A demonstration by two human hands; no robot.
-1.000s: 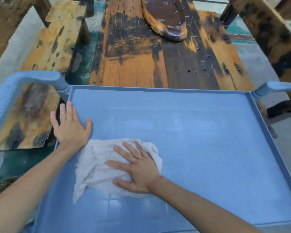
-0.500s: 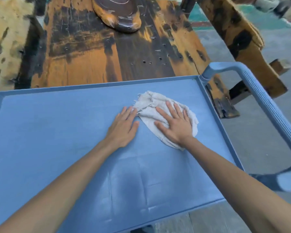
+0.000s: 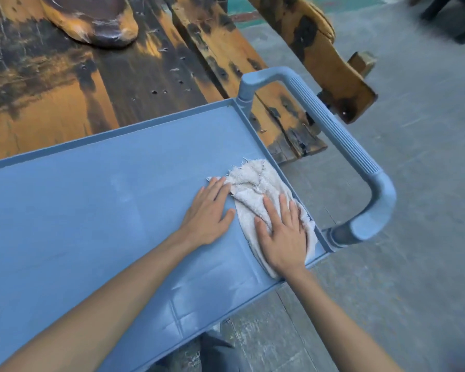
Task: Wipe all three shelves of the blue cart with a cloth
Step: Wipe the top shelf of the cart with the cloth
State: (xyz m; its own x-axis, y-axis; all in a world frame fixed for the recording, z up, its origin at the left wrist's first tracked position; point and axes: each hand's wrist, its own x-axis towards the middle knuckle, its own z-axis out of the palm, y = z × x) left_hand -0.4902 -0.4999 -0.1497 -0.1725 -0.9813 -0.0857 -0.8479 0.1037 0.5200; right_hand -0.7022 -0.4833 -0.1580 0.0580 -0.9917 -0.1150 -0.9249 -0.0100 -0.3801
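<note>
Two hands lie flat on the blue cart's top shelf [image 3: 91, 210]: right hand [image 3: 282, 234] presses one white cloth [image 3: 255, 189] at the right rim, left hand [image 3: 210, 210] touches its edge, beside one handle [image 3: 333, 130].

On the cart's top shelf [image 3: 91, 210], the right hand [image 3: 282, 237] presses flat on a white cloth [image 3: 255, 183] against the rim by the handle [image 3: 333, 130], the left hand [image 3: 210, 210] lies flat beside it, fingertips touching the cloth, with a worn wooden table [image 3: 91, 89] beyond.
</note>
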